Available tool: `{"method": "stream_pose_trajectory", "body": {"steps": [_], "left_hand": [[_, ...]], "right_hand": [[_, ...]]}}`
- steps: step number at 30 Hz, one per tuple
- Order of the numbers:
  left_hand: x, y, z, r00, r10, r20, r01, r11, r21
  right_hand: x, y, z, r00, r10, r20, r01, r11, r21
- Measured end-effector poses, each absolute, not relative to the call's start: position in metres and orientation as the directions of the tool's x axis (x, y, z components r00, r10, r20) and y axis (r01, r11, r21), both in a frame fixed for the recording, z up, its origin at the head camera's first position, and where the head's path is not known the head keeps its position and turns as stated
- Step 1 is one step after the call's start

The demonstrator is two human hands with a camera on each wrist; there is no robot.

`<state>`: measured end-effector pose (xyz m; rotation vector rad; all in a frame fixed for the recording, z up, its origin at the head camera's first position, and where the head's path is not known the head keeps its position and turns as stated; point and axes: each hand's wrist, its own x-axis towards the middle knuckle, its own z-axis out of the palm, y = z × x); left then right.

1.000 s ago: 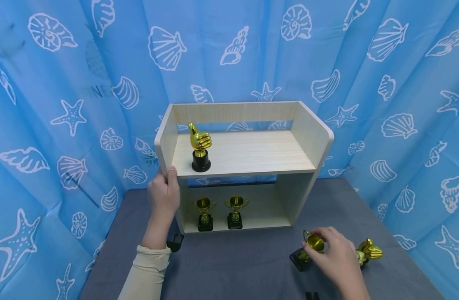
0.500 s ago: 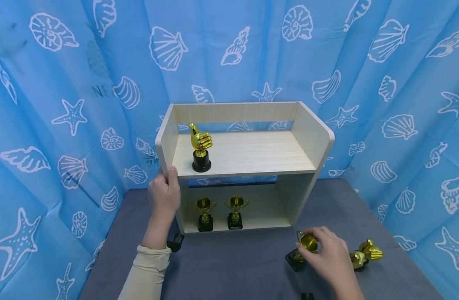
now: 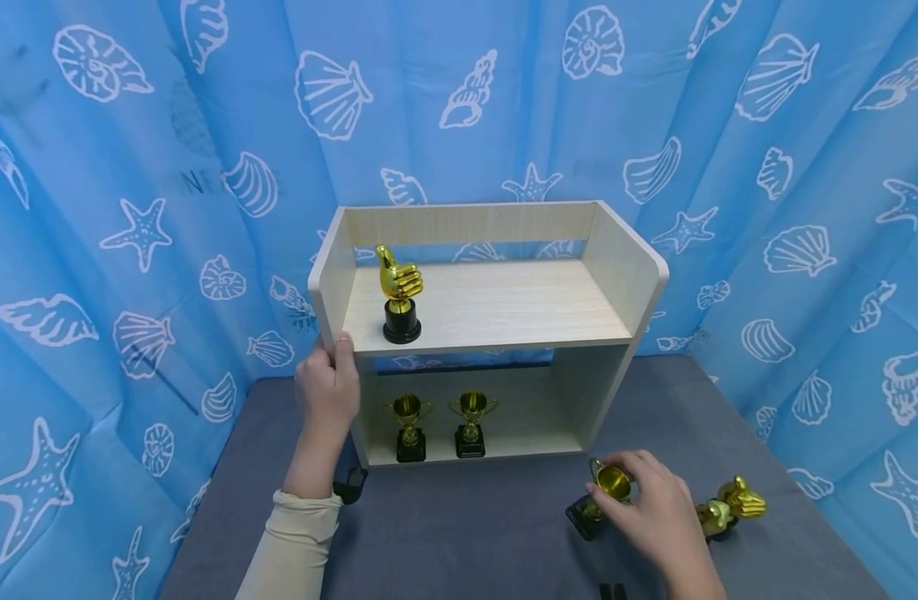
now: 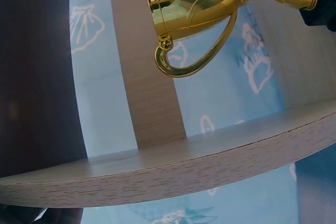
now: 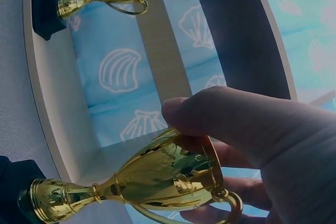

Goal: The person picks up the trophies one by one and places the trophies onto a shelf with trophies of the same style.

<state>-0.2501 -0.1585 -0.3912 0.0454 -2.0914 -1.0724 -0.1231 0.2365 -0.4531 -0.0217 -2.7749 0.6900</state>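
Gold trophy cup [image 5: 152,182] was in the right hand [image 3: 659,515], its rim pinched between thumb and bent fingers. It was well apart from the left hand [image 3: 329,387], which gripped the left side of the wooden shelf [image 3: 529,300], thumb on the front edge. Its long axis slanted: the black base [image 3: 584,518] pointed down and left, away from the right palm, the mouth up and right toward it. Whether the base touched the table [image 3: 443,542] was unclear.
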Motion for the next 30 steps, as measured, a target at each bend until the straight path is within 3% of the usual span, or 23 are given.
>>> {"method": "stream_pose_trajectory", "body": {"steps": [30], "left_hand": [[-0.2516,-0.1586,-0.3921,-0.708,-0.353,0.611,0.291,0.643,0.709]], "right_hand": [[-0.1234,0.2436,-0.4561,-0.952,0.121,0.281,-0.005,0.912,-0.41]]}}
